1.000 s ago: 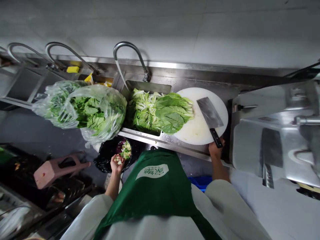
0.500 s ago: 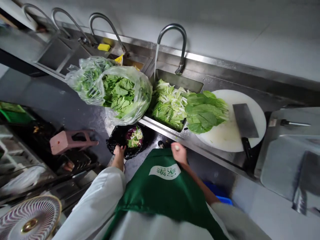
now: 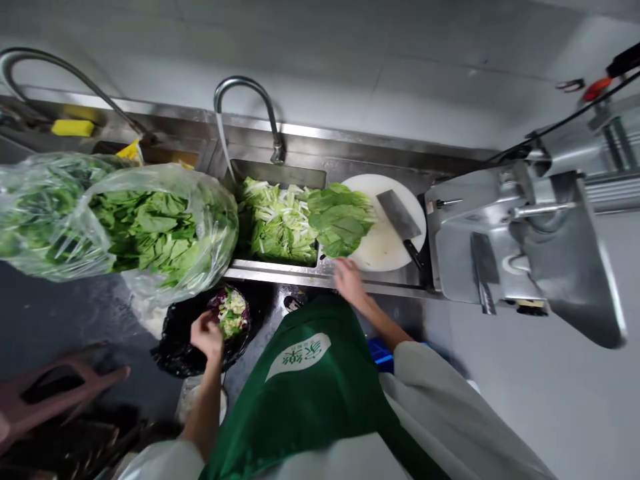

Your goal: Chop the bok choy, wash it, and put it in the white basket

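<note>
A bag of greens point(image 3: 219, 217) sits beside a sink point(image 3: 285, 175) of cut leaves point(image 3: 285, 227), above a black-lined bin point(image 3: 179, 343). A round white board point(image 3: 381, 250) bears a leafy bunch point(image 3: 337, 223) at its left edge and a cleaver point(image 3: 399, 215). The right hand point(image 3: 349, 280) is near the bunch, the left hand point(image 3: 208, 335) over the bin; whether either grips anything is unclear.

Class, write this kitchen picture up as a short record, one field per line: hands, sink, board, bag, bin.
Left hand: over the bin, fingers curled; contents of its grip unclear
Right hand: at the counter's front edge, near the whole leaves; contents unclear
Sink: holds cut greens; tap running
Board: white, round; whole leaves over its left side, cleaver lying on its right
Bag: clear, open, full of greens, left of the sink
Bin: black liner, vegetable scraps inside
</note>
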`<state>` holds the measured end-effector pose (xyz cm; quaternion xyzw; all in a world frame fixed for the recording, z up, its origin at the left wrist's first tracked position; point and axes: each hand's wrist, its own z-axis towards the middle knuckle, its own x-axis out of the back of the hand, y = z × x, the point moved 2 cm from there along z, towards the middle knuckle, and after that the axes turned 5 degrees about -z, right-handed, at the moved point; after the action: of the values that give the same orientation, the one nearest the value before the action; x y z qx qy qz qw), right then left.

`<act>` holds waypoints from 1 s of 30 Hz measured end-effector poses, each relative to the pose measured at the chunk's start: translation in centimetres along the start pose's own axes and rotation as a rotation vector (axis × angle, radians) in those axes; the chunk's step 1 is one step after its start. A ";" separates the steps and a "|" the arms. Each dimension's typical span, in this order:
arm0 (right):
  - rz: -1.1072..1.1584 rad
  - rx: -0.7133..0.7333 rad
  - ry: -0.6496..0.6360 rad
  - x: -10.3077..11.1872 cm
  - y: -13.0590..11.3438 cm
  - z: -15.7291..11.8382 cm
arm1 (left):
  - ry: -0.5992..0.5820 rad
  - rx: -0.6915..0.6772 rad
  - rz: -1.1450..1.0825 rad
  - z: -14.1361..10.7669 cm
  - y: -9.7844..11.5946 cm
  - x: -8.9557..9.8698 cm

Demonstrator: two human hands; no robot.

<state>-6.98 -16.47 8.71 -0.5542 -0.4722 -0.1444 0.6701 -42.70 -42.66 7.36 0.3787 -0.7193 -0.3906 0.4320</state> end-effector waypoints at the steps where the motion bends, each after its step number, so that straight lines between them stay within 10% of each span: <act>1: -0.114 -0.106 0.063 2.6 3.4 0.1 | -0.044 -0.158 -0.002 -0.6 1.9 -3.5; 7: -0.554 -0.660 0.188 12.6 17.2 -0.7 | -0.843 -0.877 0.176 -10.4 16.0 -30.4; 10: -0.521 -0.607 0.168 14.0 19.7 -0.2 | -1.170 -1.144 0.553 -14.6 20.3 -42.9; 13: -0.334 -0.382 0.198 14.3 20.2 2.9 | -1.239 -1.091 1.039 -15.1 21.0 -51.0; 16: -0.094 -0.238 0.195 14.2 19.5 8.9 | -1.232 -0.950 1.352 -14.3 19.5 -53.8; 21: 0.099 -0.293 0.003 13.0 18.3 18.7 | -1.114 -0.897 1.438 -14.3 16.7 -53.3; 30: 0.230 -0.319 -0.039 11.7 19.6 21.8 | -1.069 -0.918 1.359 -14.4 15.8 -53.1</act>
<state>2.77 13.32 4.73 -0.7063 -0.3897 -0.1292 0.5767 -14.73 7.29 8.72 -0.5481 -0.6632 -0.4207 0.2875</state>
